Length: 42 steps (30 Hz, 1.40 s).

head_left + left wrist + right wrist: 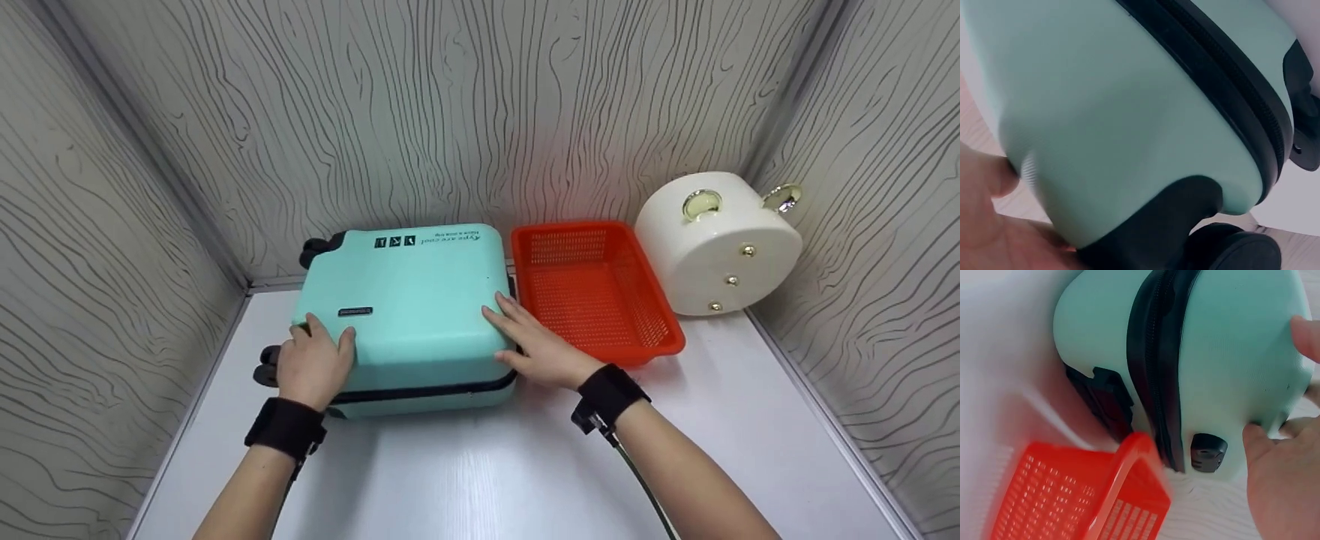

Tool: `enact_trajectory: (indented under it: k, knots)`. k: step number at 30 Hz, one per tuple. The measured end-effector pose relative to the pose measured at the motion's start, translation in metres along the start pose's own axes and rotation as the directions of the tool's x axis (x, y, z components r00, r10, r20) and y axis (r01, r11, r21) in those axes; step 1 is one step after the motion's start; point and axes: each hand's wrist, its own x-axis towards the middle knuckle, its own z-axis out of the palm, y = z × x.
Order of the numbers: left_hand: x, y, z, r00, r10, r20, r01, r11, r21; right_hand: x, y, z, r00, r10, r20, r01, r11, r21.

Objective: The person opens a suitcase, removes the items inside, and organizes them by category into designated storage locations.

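Mint suitcase (420,281), trimmed black, lies under parted left fingers (317,328) and parted right fingers (506,323).

We see a mint-green suitcase (420,292) with black wheels (266,375) and zip band (442,390), a red latticed basket (630,354), a cream-white case (686,266) with gold studs (732,280), and pale walls (420,112) lined in wavy grey.

Mint-green hard-shell suitcase (405,292), closed, lying flat on a white tabletop (465,480), black wheels (266,373) at left

The mint-green hard-shell suitcase (420,285) hides its underside; its black rectangular nameplate (355,311) is too small to read.
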Motion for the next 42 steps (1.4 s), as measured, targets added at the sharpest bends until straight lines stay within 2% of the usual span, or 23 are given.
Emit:
enact_trajectory:
  k: [4,8,15,20,23,25,26,28,30,31,32,35,36,38,40,42]
  knots:
    - [-0.007,0.004,0.005,1.000,0.017,-0.011,-0.017,1.000,0.005,0.002,0.006,-0.002,1.000,0.010,-0.003,-0.010,1.000,0.000]
    - [-0.009,0.004,0.012,0.998,0.039,-0.051,-0.040,0.999,-0.004,0.001,0.009,-0.002,1.000,0.017,-0.008,-0.018,0.999,-0.027]
    - [-0.003,-0.003,0.021,0.994,0.078,-0.081,-0.081,0.996,-0.036,-0.001,0.008,0.002,0.998,-0.007,-0.057,0.003,0.997,-0.078]
    - [0.004,-0.012,0.020,0.993,0.092,-0.072,-0.096,0.994,-0.047,0.002,0.007,0.008,0.994,-0.040,-0.100,0.025,0.990,-0.140]
    - [0.002,-0.011,0.019,0.990,0.101,-0.099,-0.104,0.994,-0.025,0.004,0.006,0.010,0.991,-0.044,-0.126,0.022,0.984,-0.175]
    - [-0.004,-0.005,0.018,0.979,0.146,-0.146,-0.147,0.989,0.004,0.003,0.005,0.012,0.990,-0.043,-0.133,0.018,0.984,-0.179]
    - [-0.008,-0.001,0.018,0.966,0.186,-0.178,-0.185,0.983,0.023,0.003,0.004,0.013,0.990,-0.042,-0.134,0.018,0.984,-0.176]
    - [-0.022,0.011,0.017,0.931,0.279,-0.237,-0.277,0.960,0.043,0.002,0.003,0.014,0.990,-0.051,-0.131,0.028,0.985,-0.173]
    - [-0.038,0.024,0.019,0.889,0.377,-0.262,-0.379,0.924,0.043,0.001,0.003,0.014,0.990,-0.066,-0.123,0.044,0.984,-0.173]
    - [-0.047,0.031,0.021,0.876,0.412,-0.251,-0.419,0.908,0.030,0.001,0.002,0.014,0.990,-0.077,-0.122,0.056,0.984,-0.172]
    - [-0.055,0.037,0.025,0.873,0.435,-0.222,-0.446,0.895,0.001,0.001,0.002,0.014,0.989,-0.087,-0.120,0.066,0.983,-0.174]
    - [-0.071,0.053,0.043,0.885,0.461,-0.057,-0.465,0.878,-0.112,0.002,0.000,0.012,0.987,-0.099,-0.125,0.076,0.981,-0.178]
    - [-0.074,0.057,0.052,0.890,0.456,0.010,-0.450,0.881,-0.144,0.002,0.000,0.011,0.987,-0.095,-0.127,0.072,0.982,-0.175]
    - [-0.076,0.063,0.070,0.887,0.447,0.117,-0.424,0.888,-0.176,0.003,-0.001,0.010,0.986,-0.095,-0.136,0.070,0.981,-0.180]
    - [-0.074,0.068,0.089,0.882,0.434,0.186,-0.402,0.896,-0.186,0.005,-0.002,0.010,0.987,-0.092,-0.135,0.065,0.980,-0.188]
    - [-0.072,0.071,0.104,0.884,0.400,0.243,-0.356,0.911,-0.206,0.007,-0.003,0.011,0.987,-0.094,-0.133,0.067,0.979,-0.192]
